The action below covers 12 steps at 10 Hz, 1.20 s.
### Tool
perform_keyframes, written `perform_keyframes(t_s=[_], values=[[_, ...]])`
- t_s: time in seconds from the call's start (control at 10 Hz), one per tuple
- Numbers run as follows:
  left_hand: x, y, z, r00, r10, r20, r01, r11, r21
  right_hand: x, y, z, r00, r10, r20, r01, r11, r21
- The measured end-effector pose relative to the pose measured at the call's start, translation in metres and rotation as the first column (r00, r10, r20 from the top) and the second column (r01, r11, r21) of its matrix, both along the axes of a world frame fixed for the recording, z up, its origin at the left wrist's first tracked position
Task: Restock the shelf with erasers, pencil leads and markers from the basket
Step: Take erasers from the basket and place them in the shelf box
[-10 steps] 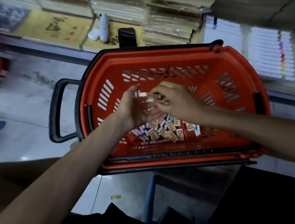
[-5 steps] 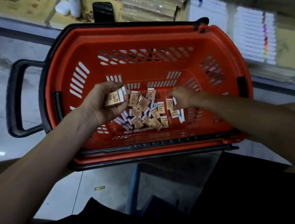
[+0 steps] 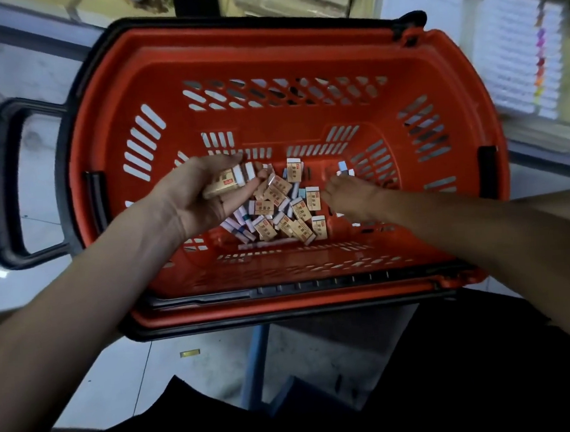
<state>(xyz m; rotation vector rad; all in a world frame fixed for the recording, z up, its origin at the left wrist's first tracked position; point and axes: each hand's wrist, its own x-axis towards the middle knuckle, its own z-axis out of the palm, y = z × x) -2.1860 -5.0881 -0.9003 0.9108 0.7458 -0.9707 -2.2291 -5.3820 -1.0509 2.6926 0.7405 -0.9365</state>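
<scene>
Both hands are lowered into the basket (image 3: 149, 73). At the left of the basket floor, the left hand (image 3: 200, 202) is turned palm-up and a small stack of erasers (image 3: 231, 180) is grasped between its thumb and curled fingers. The palm-up pose is judged to serve as a collecting tray, so that several pieces can be carried out in one trip.

Right of the basket's centre, the right hand (image 3: 350, 195) is placed knuckles-up with its fingertips down at the floor. Whether anything is pinched there cannot be told, since the fingertips are hidden and blurred.

A loose pile (image 3: 287, 215) of erasers lies on the basket floor between the two hands, towards the near wall. No pencil leads or markers can be made out in the basket.

The step in hand is judged to be gathering. Pieces are to be picked singly by the right hand and passed to the left.

The shelf (image 3: 543, 141) lies beyond the basket's far-right corner, with marker rows (image 3: 517, 61) already stocked on it. Most of the restocking is judged outstanding.
</scene>
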Motion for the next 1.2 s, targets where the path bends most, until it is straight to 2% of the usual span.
perform_keyframes(t_s=[0.1, 0.2, 0.3, 0.4, 0.5, 0.6, 0.7, 0.8, 0.9, 1.0, 1.1, 1.2], values=[[-0.001, 0.000, -0.001, 1.000, 0.008, 0.001, -0.008, 1.000, 0.014, -0.003, 0.000, 0.007, 0.991, -0.123, -0.042, 0.126, 0.990, 0.070], [-0.002, 0.001, -0.001, 0.999, 0.033, -0.001, -0.033, 0.999, 0.036, -0.004, 0.009, 0.027, 0.963, -0.212, -0.166, 0.227, 0.970, 0.082], [-0.003, 0.000, 0.004, 0.998, 0.061, -0.006, -0.061, 0.997, 0.045, 0.000, 0.030, 0.071, 0.949, -0.308, -0.060, 0.314, 0.932, 0.181], [-0.002, -0.001, 0.009, 0.995, 0.095, -0.018, -0.094, 0.995, 0.038, 0.010, 0.051, 0.100, 0.863, -0.487, 0.130, 0.377, 0.795, 0.476], [-0.003, -0.006, 0.017, 0.995, 0.096, 0.017, -0.095, 0.995, -0.040, 0.017, 0.081, 0.150, 0.762, -0.619, 0.190, 0.264, 0.566, 0.781], [-0.002, -0.010, 0.024, 0.990, 0.127, 0.062, -0.117, 0.983, -0.141, 0.010, 0.115, 0.182, 0.815, -0.546, 0.194, 0.141, 0.512, 0.847], [-0.002, -0.009, 0.026, 0.987, 0.128, 0.096, -0.108, 0.975, -0.192, 0.003, 0.140, 0.179, 0.849, -0.462, 0.256, 0.088, 0.601, 0.794], [-0.004, -0.005, 0.020, 0.985, 0.160, 0.067, -0.149, 0.978, -0.145, -0.001, 0.150, 0.182, 0.875, -0.455, 0.167, 0.126, 0.547, 0.828], [-0.002, 0.003, 0.014, 0.968, 0.251, 0.013, -0.248, 0.964, -0.097, -0.001, 0.140, 0.183, 0.823, -0.563, 0.073, 0.167, 0.363, 0.917], [0.003, 0.012, 0.013, 0.947, 0.317, 0.046, -0.316, 0.948, -0.038, 0.014, 0.109, 0.148, 0.615, -0.788, -0.001, 0.359, 0.279, 0.890], [0.006, 0.017, 0.012, 0.946, 0.321, 0.041, -0.318, 0.946, -0.061, 0.027, 0.075, 0.085, 0.477, -0.878, -0.036, 0.631, 0.314, 0.709], [0.008, 0.018, 0.008, 0.959, 0.283, 0.025, -0.280, 0.957, -0.074, 0.031, 0.067, 0.039, 0.475, -0.877, -0.066, 0.767, 0.377, 0.520]])
